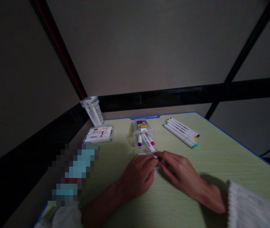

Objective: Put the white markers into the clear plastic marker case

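A white marker [148, 143] with a dark blue end slants out of the mouth of a clear plastic case [144, 124]. At its near end my right hand [182, 166] pinches it between thumb and fingers. My left hand [138, 173] is closed, its fingers curled and its thumb side against the same marker end; the exact contact is partly hidden. Inside the case mouth lie a purple-ended marker [140, 140] and a red-ended marker [151, 139]. Part of a clear lid or flap [139, 152] shows just behind my left hand.
Several loose white markers [181, 131] lie side by side at the right. On the left are a flat pack of markers [99, 134] and an upright clear box of markers [94, 112]. A blurred-out light blue item [80, 167] lies nearer. The green table has a blue edge [234, 139].
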